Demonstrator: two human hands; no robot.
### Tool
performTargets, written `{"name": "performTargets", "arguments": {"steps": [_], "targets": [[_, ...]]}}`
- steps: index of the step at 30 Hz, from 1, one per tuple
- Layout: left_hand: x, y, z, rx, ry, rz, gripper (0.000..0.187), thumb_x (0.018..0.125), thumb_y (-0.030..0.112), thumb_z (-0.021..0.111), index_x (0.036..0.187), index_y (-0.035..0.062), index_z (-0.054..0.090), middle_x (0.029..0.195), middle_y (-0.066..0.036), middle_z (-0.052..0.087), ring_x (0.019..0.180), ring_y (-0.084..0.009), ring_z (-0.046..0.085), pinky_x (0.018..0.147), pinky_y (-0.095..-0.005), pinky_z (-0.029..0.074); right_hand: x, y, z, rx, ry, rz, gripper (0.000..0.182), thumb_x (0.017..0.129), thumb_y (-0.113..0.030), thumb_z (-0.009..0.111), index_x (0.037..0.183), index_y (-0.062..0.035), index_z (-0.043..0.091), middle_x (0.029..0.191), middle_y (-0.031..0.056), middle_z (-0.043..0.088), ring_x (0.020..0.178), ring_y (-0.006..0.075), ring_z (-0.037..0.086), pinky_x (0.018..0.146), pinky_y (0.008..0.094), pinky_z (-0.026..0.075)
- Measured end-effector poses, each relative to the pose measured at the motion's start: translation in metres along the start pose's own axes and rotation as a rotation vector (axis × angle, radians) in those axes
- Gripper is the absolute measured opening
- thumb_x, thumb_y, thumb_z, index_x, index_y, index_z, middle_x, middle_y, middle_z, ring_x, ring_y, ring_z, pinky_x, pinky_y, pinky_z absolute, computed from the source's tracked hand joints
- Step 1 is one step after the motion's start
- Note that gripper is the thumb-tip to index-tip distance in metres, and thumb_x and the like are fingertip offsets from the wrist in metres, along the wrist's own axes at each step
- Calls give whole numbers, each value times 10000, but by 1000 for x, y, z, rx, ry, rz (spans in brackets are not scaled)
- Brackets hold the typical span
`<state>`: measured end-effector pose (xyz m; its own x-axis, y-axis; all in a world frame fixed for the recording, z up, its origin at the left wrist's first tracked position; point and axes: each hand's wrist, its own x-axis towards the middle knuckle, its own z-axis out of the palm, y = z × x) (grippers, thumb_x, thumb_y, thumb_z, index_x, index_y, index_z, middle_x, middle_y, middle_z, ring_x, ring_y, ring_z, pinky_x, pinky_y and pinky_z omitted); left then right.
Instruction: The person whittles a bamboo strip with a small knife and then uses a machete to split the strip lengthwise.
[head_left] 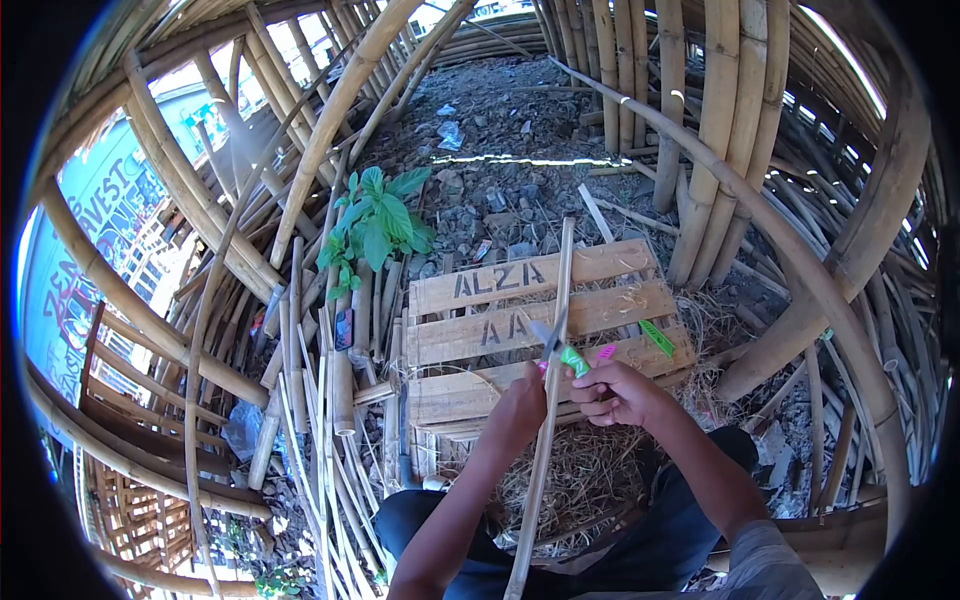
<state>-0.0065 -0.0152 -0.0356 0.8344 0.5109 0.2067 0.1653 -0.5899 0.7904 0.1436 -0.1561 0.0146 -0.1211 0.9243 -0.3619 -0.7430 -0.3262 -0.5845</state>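
A long, pale bamboo strip (560,280) runs upright from between my legs to above a wooden slat crate (450,350). My left hand (518,408) is closed around the strip, with a small pink bit showing by its fingers. My right hand (615,390) grips a knife (572,360) by its green handle. The dark blade lies against or across the strip just above my left hand; exact contact cannot be made out. A flat green piece (656,338) and a pink piece (606,352) lie on the crate.
Bamboo shavings (560,480) cover the ground between my legs. Split strips (315,440) are piled at left, near a leafy plant (375,225) and a phone-like object (344,328). Thick bamboo poles (735,140) stand at right; a slanting pole (740,185) crosses there.
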Motion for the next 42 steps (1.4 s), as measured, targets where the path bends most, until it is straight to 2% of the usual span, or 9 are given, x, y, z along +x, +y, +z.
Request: {"name": "performTargets", "arguments": {"steps": [9, 13, 15, 18, 23, 25, 30, 37, 42], "targets": [[9, 29, -26, -1762, -500, -663, 182, 984, 193, 395, 826, 108, 422, 588, 41, 329, 479, -63, 305, 418, -212, 260, 33, 40, -26, -983, 479, -381, 316, 871, -62, 463, 1172, -18, 377, 614, 50, 483, 445, 216, 486, 461, 388, 486], [3, 49, -49, -1687, -545, -539, 185, 985, 215, 396, 830, 119, 428, 591, 62, 301, 483, -44, 270, 431, -197, 250, 50, 57, -43, -1734, 773, -381, 448, 846, -38, 461, 1261, 52, 316, 614, 110, 548, 509, 309, 580, 521, 441, 514], [4, 38, -43, -1672, -537, -568, 167, 968, 193, 433, 843, 83, 433, 563, -16, 400, 442, -154, 374, 417, -275, 313, 35, 36, -24, -966, 516, -264, 337, 853, -52, 469, 1171, -2, 371, 593, 43, 488, 465, 236, 520, 497, 410, 507], [-15, 21, -12, 243, 33, -20, 166, 930, 141, 489, 923, -14, 433, 680, -291, 537, 698, -492, 528, 557, -501, 414, 20, 17, -1, -284, 249, -166, 237, 866, -63, 472, 1095, -58, 412, 576, -26, 418, 414, 152, 447, 464, 375, 497], [2, -32, 5, 47, 134, -20, 174, 942, 178, 481, 879, 26, 426, 604, -186, 517, 549, -377, 531, 474, -427, 392, 10, 9, 8, -556, 317, -348, 284, 898, -50, 448, 1163, -71, 349, 598, -40, 367, 385, 99, 378, 420, 349, 477], [12, -1, -18, -1444, -360, -740, 192, 962, 203, 450, 819, 81, 410, 561, -19, 395, 451, -154, 399, 417, -289, 321, 17, 20, 11, -1102, 517, -404, 296, 904, -72, 462, 1165, -10, 336, 628, 51, 490, 430, 212, 516, 435, 399, 494], [4, 57, -43, -1704, -644, -524, 200, 981, 208, 410, 806, 111, 404, 593, 50, 311, 490, -56, 294, 445, -198, 267, 47, 39, -34, -1737, 829, -393, 267, 844, -25, 472, 1072, 61, 363, 636, 143, 555, 551, 312, 610, 475, 425, 508], [-11, 9, 4, 380, 234, 7, 114, 950, 112, 437, 909, 6, 428, 619, -190, 519, 533, -321, 552, 462, -425, 396, 4, 2, 6, 62, -140, -56, 157, 884, -91, 482, 1024, -108, 414, 577, -72, 272, 377, 48, 273, 358, 264, 414], [6, -6, -6, -453, 67, -494, 175, 962, 157, 423, 856, 18, 416, 546, -51, 443, 428, -167, 443, 398, -353, 348, 14, 21, 10, -557, 256, -394, 249, 874, -36, 460, 1115, -49, 397, 577, -16, 414, 394, 158, 437, 401, 353, 476]]}}
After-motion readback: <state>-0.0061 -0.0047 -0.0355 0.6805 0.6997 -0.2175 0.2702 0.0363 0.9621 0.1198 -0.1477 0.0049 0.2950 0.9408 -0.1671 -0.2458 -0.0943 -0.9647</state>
